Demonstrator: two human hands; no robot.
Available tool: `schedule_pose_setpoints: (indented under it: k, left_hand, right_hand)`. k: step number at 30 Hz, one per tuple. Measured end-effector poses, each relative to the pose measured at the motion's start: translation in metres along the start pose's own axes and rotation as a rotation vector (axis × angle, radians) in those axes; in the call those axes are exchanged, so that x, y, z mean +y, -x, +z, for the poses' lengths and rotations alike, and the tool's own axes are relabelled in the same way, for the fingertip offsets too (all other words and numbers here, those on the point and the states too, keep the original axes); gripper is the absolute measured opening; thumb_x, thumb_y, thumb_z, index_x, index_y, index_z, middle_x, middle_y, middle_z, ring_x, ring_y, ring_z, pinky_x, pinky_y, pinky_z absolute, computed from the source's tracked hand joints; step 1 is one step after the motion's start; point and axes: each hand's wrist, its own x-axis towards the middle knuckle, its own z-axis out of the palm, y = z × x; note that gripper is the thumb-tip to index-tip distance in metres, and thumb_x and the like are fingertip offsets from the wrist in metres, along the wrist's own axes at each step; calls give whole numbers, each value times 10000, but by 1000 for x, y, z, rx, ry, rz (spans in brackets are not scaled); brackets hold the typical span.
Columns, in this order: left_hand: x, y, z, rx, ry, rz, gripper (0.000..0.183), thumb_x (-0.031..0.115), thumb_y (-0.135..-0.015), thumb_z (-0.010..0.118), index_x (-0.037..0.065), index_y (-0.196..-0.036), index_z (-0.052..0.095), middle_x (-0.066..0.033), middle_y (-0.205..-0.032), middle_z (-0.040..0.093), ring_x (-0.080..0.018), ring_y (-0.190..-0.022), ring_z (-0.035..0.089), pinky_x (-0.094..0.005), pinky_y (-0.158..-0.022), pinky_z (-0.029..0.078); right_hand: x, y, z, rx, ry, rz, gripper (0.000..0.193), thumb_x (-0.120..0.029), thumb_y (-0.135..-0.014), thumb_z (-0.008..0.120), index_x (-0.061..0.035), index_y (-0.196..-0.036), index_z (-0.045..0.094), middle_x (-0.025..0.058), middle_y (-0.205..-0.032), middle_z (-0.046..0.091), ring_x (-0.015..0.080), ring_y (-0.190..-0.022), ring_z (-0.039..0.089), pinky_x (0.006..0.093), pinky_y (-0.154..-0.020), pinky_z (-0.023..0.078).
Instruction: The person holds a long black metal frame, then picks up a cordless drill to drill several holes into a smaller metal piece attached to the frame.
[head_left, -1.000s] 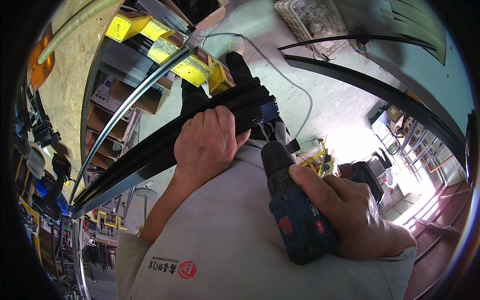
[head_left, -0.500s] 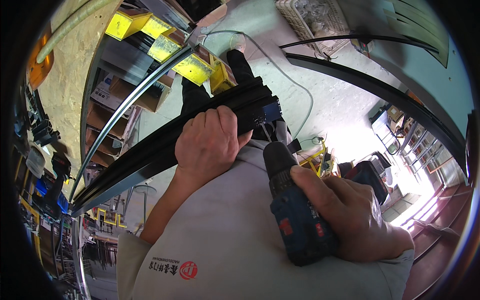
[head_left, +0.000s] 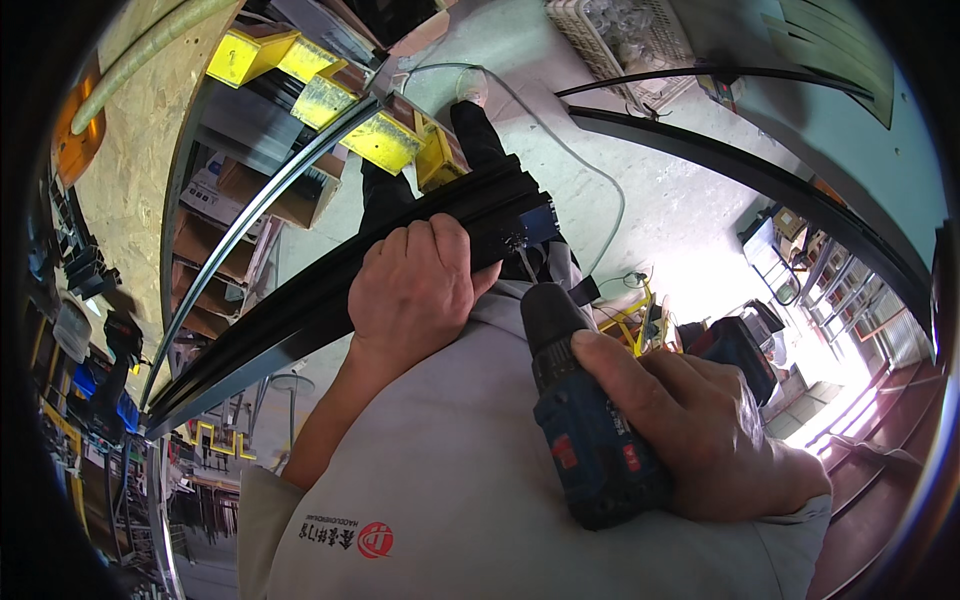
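Note:
A long black metal profile (head_left: 310, 268) slants across in front of me, from the lower left up to its cut end near the middle. My left hand (head_left: 415, 280) is wrapped over it close to that end, the thumb on the near side. In my right hand (head_left: 690, 425) is a dark blue cordless drill (head_left: 590, 440), gripped with the thumb along its body behind the chuck. The thin drill bit (head_left: 526, 264) reaches up to the profile's side by the end, where small shavings show. Whether the bit is inside the metal I cannot tell.
Yellow brackets (head_left: 380, 142) stand on a rack beyond the profile, beside a curved silver rail (head_left: 250, 215). Another dark profile (head_left: 740, 165) lies at the right. A hose (head_left: 590, 170) runs over the floor, and a white crate (head_left: 625, 45) sits far off.
The drill has shifted very slightly left, its bit still at the same spot by the profile's end. My left hand keeps its hold. The whole view has drifted a little.

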Motion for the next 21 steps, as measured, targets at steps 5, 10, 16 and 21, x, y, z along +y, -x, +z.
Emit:
schedule_pose_setpoints:
  k: [5, 10, 16, 21]
  left_hand:
    - [-1, -1, 0, 10, 8, 5, 586, 513, -921, 684, -44, -1080, 592, -96, -781, 543, -222, -651, 564, -341, -562, 460]
    - [-1, 1, 0, 11, -9, -1, 590, 508, -914, 699, -44, -1089, 585, -97, -788, 545, -223, -655, 569, -343, -571, 469]
    - [-1, -1, -3, 14, -4, 3, 575, 506, -912, 704, -32, -1075, 587, -96, -787, 554, -223, -656, 580, -335, -576, 479]
    - [2, 2, -2, 3, -27, -10, 583, 526, -924, 687, -22, -1095, 586, -93, -792, 567, -244, -697, 616, -355, -621, 520]
  right_hand:
    - [1, -4, 7, 81, 22, 30, 702, -202, -857, 813, -50, -1482, 529, 154, -810, 658, 321, -654, 700, 432, -579, 561]
    - [4, -3, 10, 102, -2, 20, 712, -210, -844, 823, -47, -1475, 534, 170, -824, 670, 334, -674, 713, 434, -590, 566]
    - [-5, -1, 2, 16, 24, 84, 770, -147, -786, 866, 1, -1456, 518, 225, -938, 723, 388, -807, 760, 428, -703, 595]
    - [-15, 16, -2, 72, -61, 125, 681, -163, -838, 829, 7, -1433, 545, 205, -966, 741, 336, -823, 765, 380, -729, 594]
